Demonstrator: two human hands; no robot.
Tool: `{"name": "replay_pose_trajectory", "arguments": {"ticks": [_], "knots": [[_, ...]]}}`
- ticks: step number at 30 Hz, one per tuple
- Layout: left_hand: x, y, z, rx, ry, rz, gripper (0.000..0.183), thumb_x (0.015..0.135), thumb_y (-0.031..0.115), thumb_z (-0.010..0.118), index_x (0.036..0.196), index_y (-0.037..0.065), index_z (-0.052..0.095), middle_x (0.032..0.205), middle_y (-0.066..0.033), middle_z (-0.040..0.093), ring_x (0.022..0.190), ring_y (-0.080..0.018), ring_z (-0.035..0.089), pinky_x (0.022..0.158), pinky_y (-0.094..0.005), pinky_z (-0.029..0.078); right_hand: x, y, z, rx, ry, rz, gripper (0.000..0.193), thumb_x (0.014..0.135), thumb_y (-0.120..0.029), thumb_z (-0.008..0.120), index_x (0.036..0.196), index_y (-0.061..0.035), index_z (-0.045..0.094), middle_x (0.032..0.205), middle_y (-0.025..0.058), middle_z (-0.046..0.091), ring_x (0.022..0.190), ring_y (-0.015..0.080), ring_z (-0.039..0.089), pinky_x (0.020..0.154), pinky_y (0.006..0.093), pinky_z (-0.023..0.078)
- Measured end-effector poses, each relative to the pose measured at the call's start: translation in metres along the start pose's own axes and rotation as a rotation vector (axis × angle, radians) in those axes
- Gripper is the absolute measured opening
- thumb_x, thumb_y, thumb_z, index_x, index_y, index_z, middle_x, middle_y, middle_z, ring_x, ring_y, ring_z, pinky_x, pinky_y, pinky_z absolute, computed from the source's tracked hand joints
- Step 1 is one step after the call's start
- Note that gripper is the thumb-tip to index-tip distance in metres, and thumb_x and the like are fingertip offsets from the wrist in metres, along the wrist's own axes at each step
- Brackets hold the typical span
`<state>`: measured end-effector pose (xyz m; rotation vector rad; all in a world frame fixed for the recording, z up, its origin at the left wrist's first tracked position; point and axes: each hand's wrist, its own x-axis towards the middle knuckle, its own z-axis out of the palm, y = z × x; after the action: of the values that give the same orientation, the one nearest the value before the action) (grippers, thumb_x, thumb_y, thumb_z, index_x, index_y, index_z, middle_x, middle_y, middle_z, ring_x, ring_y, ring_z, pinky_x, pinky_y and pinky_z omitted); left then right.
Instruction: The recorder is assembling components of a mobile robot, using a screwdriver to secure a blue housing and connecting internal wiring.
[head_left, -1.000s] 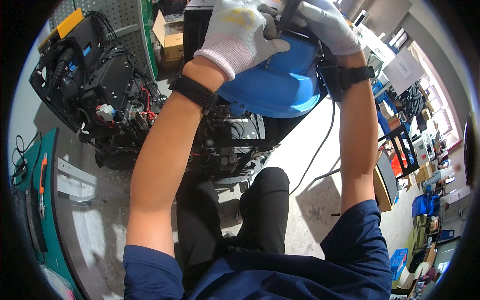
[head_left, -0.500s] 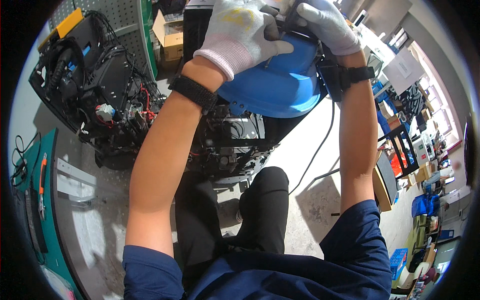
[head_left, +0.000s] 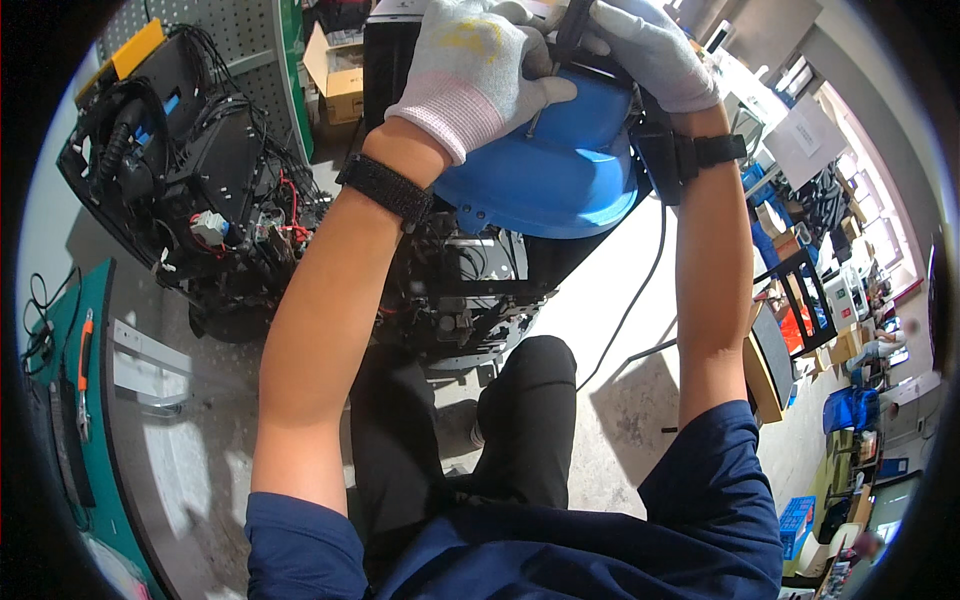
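Note:
Both hands wear pale knitted gloves and are at the top edge of the view, over a smooth blue curved cover (head_left: 545,190) on a black machine. My left hand (head_left: 480,70) is closed, thumb against curled fingers, at the cover's upper left. A thin metal rod (head_left: 533,124) sticks out below its thumb; the rest of the rod is hidden. Opposite it, my right hand (head_left: 652,52) closes its thumb and fingers round a dark upright part (head_left: 572,28) above the cover. The fingertips of both hands are partly hidden.
Below the cover is an opened machine frame (head_left: 465,310) with wires. Another stripped black machine (head_left: 190,170) stands left. A green mat (head_left: 95,370) holds an orange-handled tool (head_left: 86,360). A black cable (head_left: 645,290) hangs to the floor. A cardboard box (head_left: 343,90) sits behind.
My left hand has shifted very slightly left and up with the rod. My right hand has moved slightly left, and the dark part between the hands stands more upright.

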<state>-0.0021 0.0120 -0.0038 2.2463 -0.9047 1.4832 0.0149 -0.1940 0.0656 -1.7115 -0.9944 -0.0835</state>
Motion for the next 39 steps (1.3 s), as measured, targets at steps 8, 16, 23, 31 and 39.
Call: {"name": "replay_pose_trajectory", "arguments": {"ticks": [8,16,23,31,39], "knots": [[0.000,0.000,-0.010,-0.292,0.056,-0.016,0.028,0.065,0.035,0.087,0.065,0.010,0.074,0.074,-0.0089,0.070,0.083,-0.0299,0.067,0.083,-0.0430,0.050,0.002,-0.007,0.002,-0.178,0.002,-0.046,0.044,0.092,-0.042,0.074,0.103,0.0000,0.068,0.086,0.0033,0.066,0.072,0.0087,0.052,0.068,0.0238,0.045],[0.001,0.003,-0.011,-0.218,0.195,0.078,0.027,0.065,0.032,0.087,0.064,0.009,0.074,0.078,-0.0091,0.071,0.083,-0.0311,0.068,0.084,-0.0435,0.050,0.002,-0.001,-0.002,-0.068,-0.025,-0.027,0.041,0.092,-0.039,0.074,0.103,-0.0003,0.068,0.090,0.0050,0.069,0.071,0.0083,0.051,0.065,0.0232,0.044],[0.001,0.002,-0.012,-0.300,0.098,-0.004,0.027,0.065,0.033,0.087,0.064,0.009,0.074,0.077,-0.0099,0.071,0.083,-0.0298,0.068,0.084,-0.0435,0.051,0.004,0.000,-0.005,-0.087,-0.071,0.014,0.039,0.092,-0.036,0.075,0.104,-0.0001,0.068,0.092,0.0052,0.069,0.072,0.0089,0.053,0.066,0.0234,0.044],[0.001,0.005,-0.011,-0.209,0.078,-0.025,0.027,0.066,0.034,0.086,0.064,0.009,0.074,0.074,-0.0091,0.070,0.083,-0.0294,0.068,0.084,-0.0431,0.051,0.003,-0.001,-0.002,-0.143,-0.005,-0.027,0.037,0.091,-0.035,0.074,0.102,-0.0001,0.068,0.094,0.0064,0.070,0.073,0.0085,0.053,0.067,0.0229,0.045],[0.000,0.004,-0.010,-0.267,0.114,0.000,0.025,0.068,0.033,0.084,0.064,0.009,0.075,0.076,-0.0100,0.071,0.084,-0.0308,0.067,0.084,-0.0438,0.050,0.002,-0.006,0.000,-0.041,-0.025,-0.019,0.043,0.093,-0.034,0.071,0.115,0.0031,0.069,0.094,0.0047,0.070,0.072,0.0076,0.053,0.066,0.0221,0.045]]}}
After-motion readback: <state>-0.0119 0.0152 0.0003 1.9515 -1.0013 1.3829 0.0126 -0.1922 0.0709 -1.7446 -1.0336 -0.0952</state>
